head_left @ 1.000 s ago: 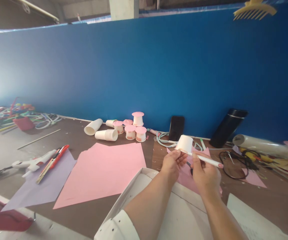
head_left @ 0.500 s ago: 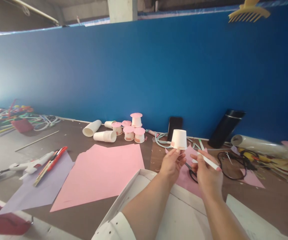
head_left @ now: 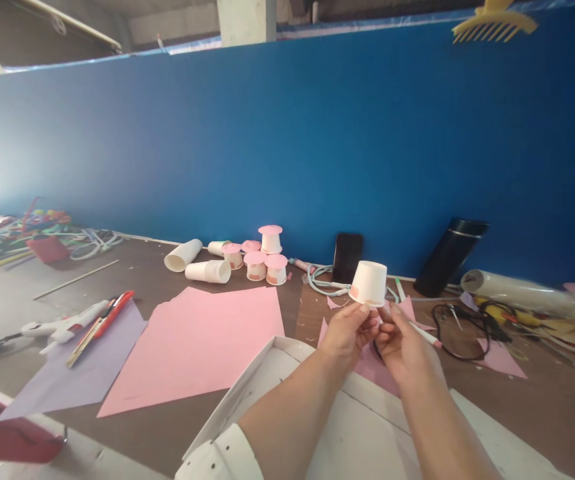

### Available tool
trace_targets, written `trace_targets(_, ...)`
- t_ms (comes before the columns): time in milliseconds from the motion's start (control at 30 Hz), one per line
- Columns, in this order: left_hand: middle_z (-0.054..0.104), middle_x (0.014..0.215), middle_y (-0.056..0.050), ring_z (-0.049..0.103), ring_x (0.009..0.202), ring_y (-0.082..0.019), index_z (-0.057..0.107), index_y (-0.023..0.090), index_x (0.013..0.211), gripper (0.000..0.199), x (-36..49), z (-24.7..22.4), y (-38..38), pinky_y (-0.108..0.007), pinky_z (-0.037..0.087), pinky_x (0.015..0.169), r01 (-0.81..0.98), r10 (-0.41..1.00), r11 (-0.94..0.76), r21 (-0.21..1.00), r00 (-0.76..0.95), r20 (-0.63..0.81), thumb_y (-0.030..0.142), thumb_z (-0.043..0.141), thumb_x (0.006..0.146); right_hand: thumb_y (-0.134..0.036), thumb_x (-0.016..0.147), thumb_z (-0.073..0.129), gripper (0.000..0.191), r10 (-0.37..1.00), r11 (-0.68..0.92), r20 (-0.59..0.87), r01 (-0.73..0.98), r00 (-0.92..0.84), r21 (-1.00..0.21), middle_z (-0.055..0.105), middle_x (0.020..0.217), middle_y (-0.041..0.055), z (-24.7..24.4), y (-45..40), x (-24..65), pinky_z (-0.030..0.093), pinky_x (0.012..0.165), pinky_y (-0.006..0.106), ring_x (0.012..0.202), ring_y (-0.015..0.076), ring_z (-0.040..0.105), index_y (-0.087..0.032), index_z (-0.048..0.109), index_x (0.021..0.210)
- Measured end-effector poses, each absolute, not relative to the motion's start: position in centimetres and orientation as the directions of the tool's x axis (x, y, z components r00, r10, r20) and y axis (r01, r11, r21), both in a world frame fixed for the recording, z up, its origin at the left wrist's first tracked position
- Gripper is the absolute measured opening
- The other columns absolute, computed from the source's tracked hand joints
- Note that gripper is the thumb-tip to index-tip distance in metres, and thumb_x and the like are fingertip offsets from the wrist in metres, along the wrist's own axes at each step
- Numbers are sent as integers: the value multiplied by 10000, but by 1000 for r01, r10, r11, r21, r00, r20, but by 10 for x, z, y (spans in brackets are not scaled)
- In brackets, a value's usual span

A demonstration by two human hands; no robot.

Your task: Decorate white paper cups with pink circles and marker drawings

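A white paper cup (head_left: 368, 283), upside down with a pinkish patch low on its side, is raised in front of me. My left hand (head_left: 350, 333) is closed on its rim from below, thumb at the near edge. Close beside it, my right hand (head_left: 402, 340) has its fingers drawn together at the cup's right lower rim. A white marker with a pink end (head_left: 430, 337) sticks out behind my right hand; whether those fingers still grip it is unclear. Pink paper scraps (head_left: 374, 370) and a partly hidden dark-handled tool lie beneath the hands.
Several cups with pink discs (head_left: 256, 263) stand near the blue wall, beside stacked cups (head_left: 208, 272). Pink paper (head_left: 202, 347), a red cutter (head_left: 101, 327) and a glue gun (head_left: 67, 327) lie left. A phone (head_left: 347, 257) and black bottle (head_left: 452, 257) lean at the back.
My right hand has moved left and up to the cup's rim. The marker, plainly held before, is now mostly behind that hand. The cup has shifted slightly right.
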State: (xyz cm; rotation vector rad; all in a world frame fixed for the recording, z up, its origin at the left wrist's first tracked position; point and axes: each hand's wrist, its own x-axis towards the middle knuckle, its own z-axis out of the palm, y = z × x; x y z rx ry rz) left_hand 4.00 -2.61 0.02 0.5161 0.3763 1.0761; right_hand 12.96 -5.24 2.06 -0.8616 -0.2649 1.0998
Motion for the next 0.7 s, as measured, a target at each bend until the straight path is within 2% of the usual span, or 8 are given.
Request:
trace_targets(200, 616, 721, -25, 562, 625, -71, 693, 116, 812, 323, 41, 1, -28, -185, 450, 620, -689, 901, 372, 622, 429, -64, 365, 825, 654, -120, 658, 767, 294, 887, 169, -223, -734, 404, -658, 621, 735, -61, 22, -52, 130, 395, 357, 82, 442, -1, 464, -176, 618, 906)
trace_targets(367, 611, 698, -30, 567, 623, -81, 684, 107, 759, 356, 42, -2, -28, -191, 420, 585, -649, 908, 326, 688, 417, -37, 410, 826, 639, -82, 644, 756, 294, 899, 128, -254, -771, 356, -624, 580, 694, -71, 17, -50, 134, 376, 351, 66, 426, -11, 448, -165, 593, 875)
trace_targets(467, 638, 702, -43, 606, 603, -99, 696, 105, 803, 355, 42, 2, -28, -202, 421, 580, -617, 893, 334, 712, 449, -30, 401, 818, 650, -60, 655, 728, 291, 911, 114, -254, -792, 324, -600, 570, 692, -73, 17, -49, 137, 371, 353, 61, 419, -15, 444, -165, 587, 887)
trace_targets(600, 678, 725, -69, 643, 632, -127, 708, 97, 913, 360, 38, 10, -30, -208, 432, 594, -618, 846, 384, 686, 534, 8, 322, 819, 655, -27, 711, 647, 264, 913, 105, -282, -838, 294, -535, 580, 720, -63, 18, -49, 141, 377, 350, 74, 414, -15, 446, -161, 589, 930)
trace_targets(700, 669, 752, -37, 616, 637, -88, 706, 116, 926, 351, 35, 11, -30, -187, 441, 610, -681, 847, 416, 603, 531, 16, 278, 837, 643, -34, 754, 615, 238, 909, 90, -314, -866, 273, -492, 555, 704, -69, 18, -49, 144, 370, 349, 74, 410, -17, 441, -163, 579, 950)
